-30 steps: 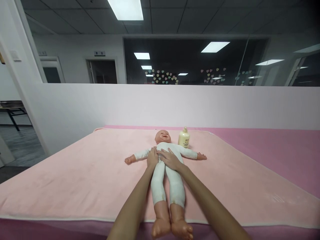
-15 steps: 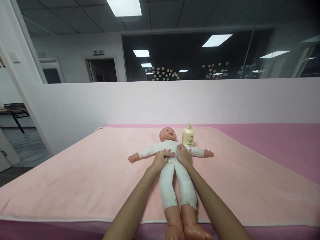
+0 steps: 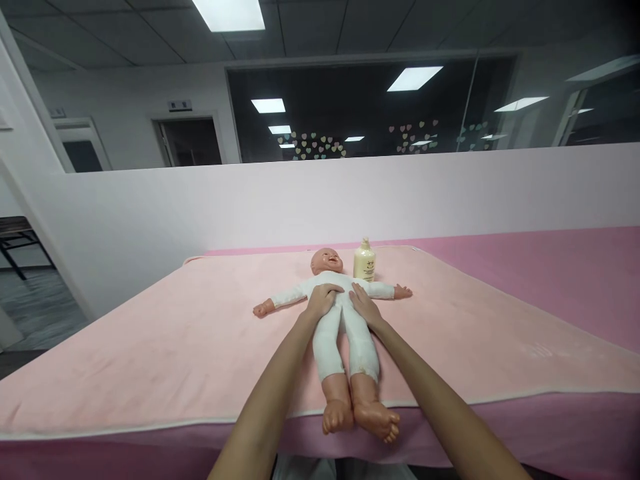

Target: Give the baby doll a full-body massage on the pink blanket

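A baby doll (image 3: 345,327) with a white cloth body lies on its back, arms spread and feet towards me. My left hand (image 3: 323,298) rests on the left side of its belly, fingers stretched across the cloth. On the right side of the belly lies my right hand (image 3: 364,305), its fingers extended up towards the chest. Both hands touch the doll without gripping it. Close to the doll's head, on its right, stands a pale yellow pump bottle (image 3: 365,261), upright and apart from my hands.
A pink towel (image 3: 200,347) covers the padded pink surface (image 3: 550,267), and the doll's feet hang over its front edge. Behind rises a low white wall (image 3: 400,193) with glass above. A dark table (image 3: 20,240) stands far left.
My view has tilted and shifted, so the doll's feet show fully. My right hand has gone from curled to flatter, with fingers stretched on the belly. The left hand stays on the belly.
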A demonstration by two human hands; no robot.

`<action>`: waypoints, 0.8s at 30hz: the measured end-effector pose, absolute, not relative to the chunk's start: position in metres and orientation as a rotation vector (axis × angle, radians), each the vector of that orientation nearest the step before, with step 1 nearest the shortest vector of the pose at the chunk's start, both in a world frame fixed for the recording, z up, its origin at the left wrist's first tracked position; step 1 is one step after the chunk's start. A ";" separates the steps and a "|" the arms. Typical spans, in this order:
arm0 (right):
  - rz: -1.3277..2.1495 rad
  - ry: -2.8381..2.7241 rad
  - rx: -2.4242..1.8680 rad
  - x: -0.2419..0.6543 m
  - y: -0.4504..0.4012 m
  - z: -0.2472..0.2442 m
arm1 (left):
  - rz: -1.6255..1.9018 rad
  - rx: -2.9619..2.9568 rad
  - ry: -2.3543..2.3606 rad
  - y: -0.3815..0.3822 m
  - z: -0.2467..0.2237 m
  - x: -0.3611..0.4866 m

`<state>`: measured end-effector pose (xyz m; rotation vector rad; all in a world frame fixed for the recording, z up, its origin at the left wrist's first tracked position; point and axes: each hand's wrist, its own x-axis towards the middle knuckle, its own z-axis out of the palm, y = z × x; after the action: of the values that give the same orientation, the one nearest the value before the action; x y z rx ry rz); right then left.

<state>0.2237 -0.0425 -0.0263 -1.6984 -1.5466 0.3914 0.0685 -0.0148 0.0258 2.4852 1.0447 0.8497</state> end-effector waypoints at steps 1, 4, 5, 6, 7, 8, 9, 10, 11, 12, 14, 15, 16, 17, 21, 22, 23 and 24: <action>0.409 -1.567 -1.684 0.225 -0.048 -0.026 | 0.847 2.495 1.084 -0.012 0.022 0.068; 0.407 -1.703 -1.623 0.227 -0.070 -0.016 | 0.837 2.400 1.338 -0.001 0.009 0.061; 0.396 -1.778 -1.575 0.225 -0.080 -0.010 | 0.846 2.330 1.421 0.003 0.005 0.057; 0.389 -1.862 -1.509 0.223 -0.089 -0.004 | 0.857 2.265 1.480 0.007 0.001 0.054; 0.390 -1.948 -1.430 0.219 -0.098 0.003 | 0.873 2.218 1.511 0.011 -0.002 0.052; 0.404 -2.028 -1.348 0.214 -0.106 0.010 | 0.889 2.196 1.522 0.014 -0.006 0.049; 0.421 -2.095 -1.274 0.209 -0.112 0.017 | 0.901 2.203 1.517 0.017 -0.009 0.048; 0.436 -2.153 -1.214 0.203 -0.115 0.023 | 0.906 2.235 1.501 0.019 -0.012 0.047; 0.445 -2.203 -1.173 0.197 -0.115 0.028 | 0.902 2.281 1.476 0.020 -0.014 0.046; 0.447 -2.251 -1.148 0.192 -0.112 0.032 | 0.899 2.322 1.452 0.021 -0.015 0.046; 0.440 -2.332 -1.145 0.184 -0.098 0.036 | 0.899 2.347 1.437 0.021 -0.016 0.045; 0.433 -2.365 -1.163 0.181 -0.088 0.037 | 0.900 2.330 1.446 0.020 -0.015 0.044; 0.426 -2.396 -1.187 0.180 -0.077 0.038 | 0.904 2.302 1.466 0.020 -0.015 0.044; 0.414 -2.424 -1.221 0.180 -0.066 0.037 | 0.901 2.275 1.489 0.018 -0.013 0.044; 0.234 -2.286 -1.582 0.189 -0.028 0.028 | 0.862 2.269 1.572 0.009 -0.010 0.047; 0.178 -2.133 -1.727 0.193 -0.023 0.025 | 0.852 2.282 1.592 0.005 -0.009 0.047; 0.136 -1.957 -1.859 0.197 -0.020 0.022 | 0.836 2.307 1.606 0.001 -0.008 0.047; 0.111 -1.795 -1.959 0.201 -0.018 0.018 | 0.814 2.347 1.618 -0.002 -0.007 0.046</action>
<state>0.2009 -0.0178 0.0182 -1.9588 -1.7950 0.1109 0.0464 -0.0022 -0.0069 2.3470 1.6183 0.8136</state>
